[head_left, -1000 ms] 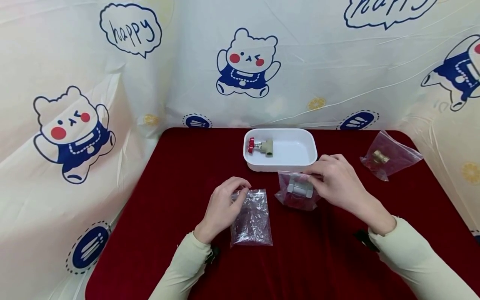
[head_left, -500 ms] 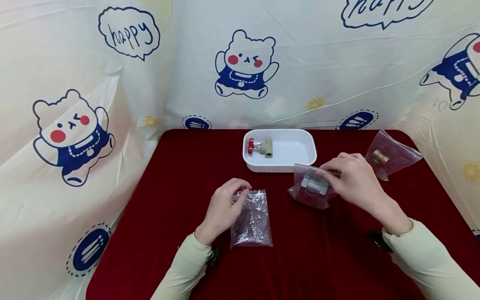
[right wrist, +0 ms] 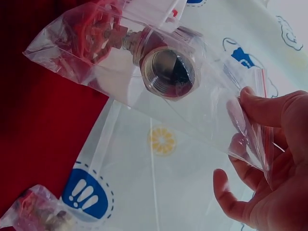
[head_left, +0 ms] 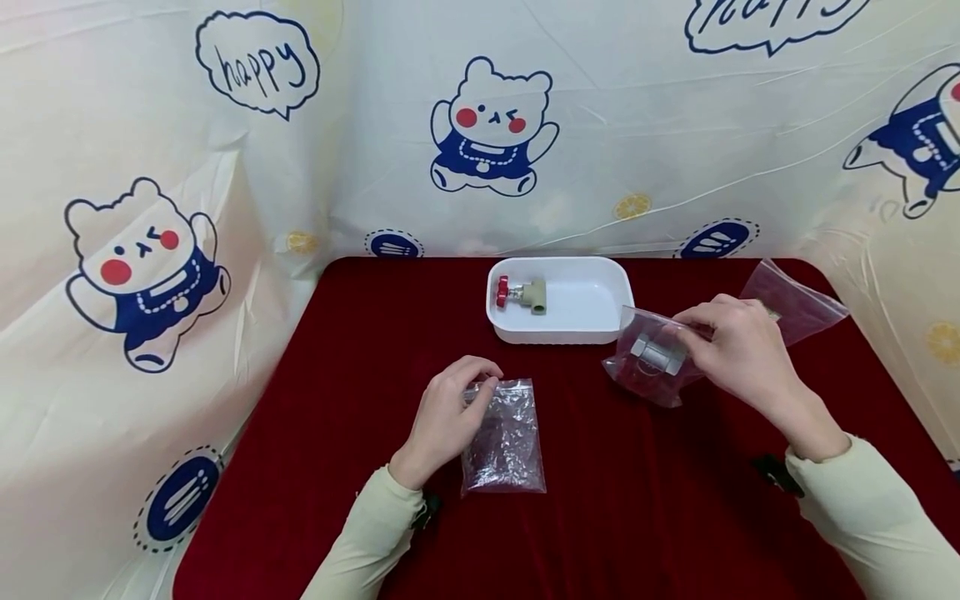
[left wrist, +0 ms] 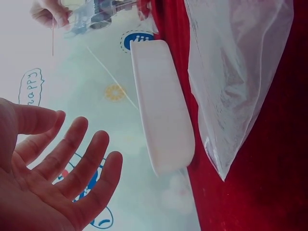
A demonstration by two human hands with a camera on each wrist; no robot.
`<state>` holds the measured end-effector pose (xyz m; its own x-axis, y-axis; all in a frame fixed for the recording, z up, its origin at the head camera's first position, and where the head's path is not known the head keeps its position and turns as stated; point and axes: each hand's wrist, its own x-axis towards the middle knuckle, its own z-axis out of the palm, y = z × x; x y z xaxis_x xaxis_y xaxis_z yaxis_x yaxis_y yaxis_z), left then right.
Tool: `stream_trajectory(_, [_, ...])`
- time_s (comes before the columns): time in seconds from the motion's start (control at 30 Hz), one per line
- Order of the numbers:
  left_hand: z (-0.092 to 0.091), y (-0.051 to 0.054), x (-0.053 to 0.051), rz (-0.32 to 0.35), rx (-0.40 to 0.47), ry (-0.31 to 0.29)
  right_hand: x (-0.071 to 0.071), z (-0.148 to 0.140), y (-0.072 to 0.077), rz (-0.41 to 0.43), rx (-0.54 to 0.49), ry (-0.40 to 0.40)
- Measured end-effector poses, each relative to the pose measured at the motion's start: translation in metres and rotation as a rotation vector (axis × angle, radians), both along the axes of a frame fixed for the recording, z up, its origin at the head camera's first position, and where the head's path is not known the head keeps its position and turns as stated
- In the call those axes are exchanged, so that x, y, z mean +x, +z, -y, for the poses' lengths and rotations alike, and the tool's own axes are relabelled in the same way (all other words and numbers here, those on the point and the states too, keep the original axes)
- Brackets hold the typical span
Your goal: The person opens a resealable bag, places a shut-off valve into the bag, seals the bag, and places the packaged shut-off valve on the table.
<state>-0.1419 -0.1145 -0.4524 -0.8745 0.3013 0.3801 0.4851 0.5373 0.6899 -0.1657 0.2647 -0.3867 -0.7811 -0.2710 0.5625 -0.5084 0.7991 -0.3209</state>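
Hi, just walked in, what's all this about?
Someone's right hand is gripping a clear plastic bag by its top edge, with a metal valve inside. The left hand, fingers relaxed, is at a flat clear bag on the red cloth. A green valve sits in the white tub; another bag lies partly hidden behind the right hand.

We see a clear plastic zip-top bag (head_left: 645, 379) pinched near its zip edge, hanging tilted above the red cloth-covered table (head_left: 330, 400), near the white rectangular tray (head_left: 555, 337). Inside it we make out a silver-grey metal valve (right wrist: 168, 72) with a round threaded opening and red handwheel (right wrist: 97, 36). A second clear plastic zip bag (head_left: 504, 442), crinkled, lies on the table, its zip edge toward the tray.
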Motion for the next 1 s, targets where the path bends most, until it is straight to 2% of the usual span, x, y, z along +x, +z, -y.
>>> stream_trajectory(0.27, [0.000, -0.001, 0.001, 0.007, -0.004, 0.003, -0.007, -0.018, -0.003, -0.001, 0.014, -0.045])
stream_trajectory(0.63, [0.001, 0.000, 0.000, -0.003, -0.011, 0.007, -0.012, -0.043, -0.001, 0.048, 0.031, -0.186])
stream_trajectory(1.0, [0.002, 0.000, 0.001, -0.002, -0.016, 0.013, -0.022, -0.070, -0.009, 0.103, 0.007, -0.281])
